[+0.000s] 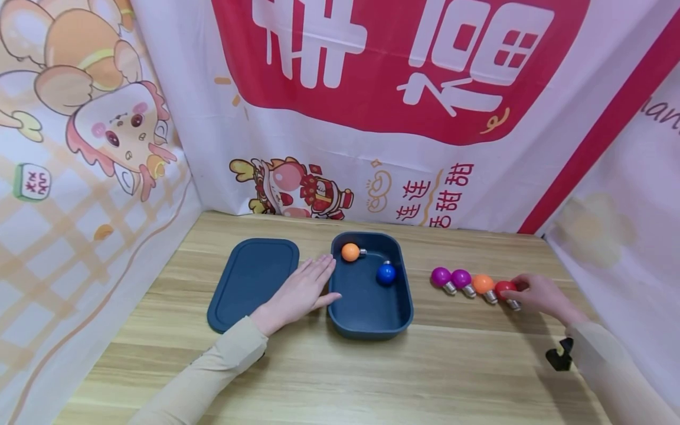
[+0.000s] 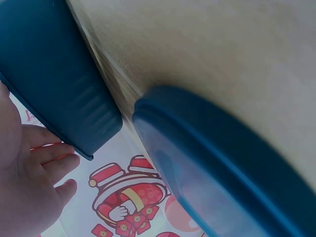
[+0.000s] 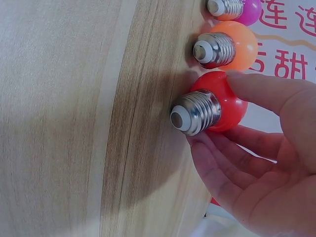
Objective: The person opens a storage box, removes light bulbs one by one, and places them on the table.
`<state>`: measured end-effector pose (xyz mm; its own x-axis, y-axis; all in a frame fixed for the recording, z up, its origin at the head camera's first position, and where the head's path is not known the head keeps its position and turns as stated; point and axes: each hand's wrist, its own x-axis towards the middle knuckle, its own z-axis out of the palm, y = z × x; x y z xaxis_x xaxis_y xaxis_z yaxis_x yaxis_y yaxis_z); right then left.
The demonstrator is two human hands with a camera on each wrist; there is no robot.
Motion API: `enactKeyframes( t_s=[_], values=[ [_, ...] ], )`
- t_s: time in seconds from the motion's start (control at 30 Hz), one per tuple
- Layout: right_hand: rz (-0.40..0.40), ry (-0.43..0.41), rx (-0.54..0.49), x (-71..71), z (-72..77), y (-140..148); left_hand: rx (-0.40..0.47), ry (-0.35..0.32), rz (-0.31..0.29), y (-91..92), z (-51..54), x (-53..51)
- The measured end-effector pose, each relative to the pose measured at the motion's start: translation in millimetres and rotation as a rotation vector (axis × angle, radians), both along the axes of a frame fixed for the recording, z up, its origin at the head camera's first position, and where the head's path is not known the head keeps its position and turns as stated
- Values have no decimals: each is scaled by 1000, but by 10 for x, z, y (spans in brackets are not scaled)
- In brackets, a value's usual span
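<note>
A dark blue box (image 1: 372,307) stands in mid-table with an orange bulb (image 1: 350,252) and a blue bulb (image 1: 386,274) inside. My left hand (image 1: 300,289) rests against the box's left rim, fingers extended. To the right, a row of bulbs lies on the table: two purple bulbs (image 1: 440,277), another orange bulb (image 1: 483,284) and a red bulb (image 3: 227,106) at the right end. My right hand (image 1: 542,298) pinches the red bulb between thumb and fingers. In the right wrist view its metal screw base faces the camera, close to the tabletop.
The box's dark blue lid (image 1: 249,283) lies flat left of the box, under the left forearm's side. A small black object (image 1: 559,355) shows by the right sleeve. Printed cloth (image 1: 319,136) hangs behind the wooden table (image 1: 372,383) and at both sides.
</note>
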<state>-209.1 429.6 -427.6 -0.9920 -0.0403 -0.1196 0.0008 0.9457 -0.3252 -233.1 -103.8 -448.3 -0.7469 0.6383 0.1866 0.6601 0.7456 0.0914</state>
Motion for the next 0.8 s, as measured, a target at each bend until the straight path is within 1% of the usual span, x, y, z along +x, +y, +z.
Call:
enactKeyframes(
  t_s=[0.3, 0.63, 0.73, 0.8],
  values=[
    [7, -8, -13, -9, -35, 49, -10, 11, -5, -1, -13, -14],
    [15, -14, -14, 39, 45, 25, -5, -8, 3, 0, -5, -7],
    [27, 4, -15, 47, 76, 35, -1, -6, 2, -3, -3, -4],
    [50, 33, -24, 44, 100, 43, -1, -4, 1, -2, 2, 0]
  ],
)
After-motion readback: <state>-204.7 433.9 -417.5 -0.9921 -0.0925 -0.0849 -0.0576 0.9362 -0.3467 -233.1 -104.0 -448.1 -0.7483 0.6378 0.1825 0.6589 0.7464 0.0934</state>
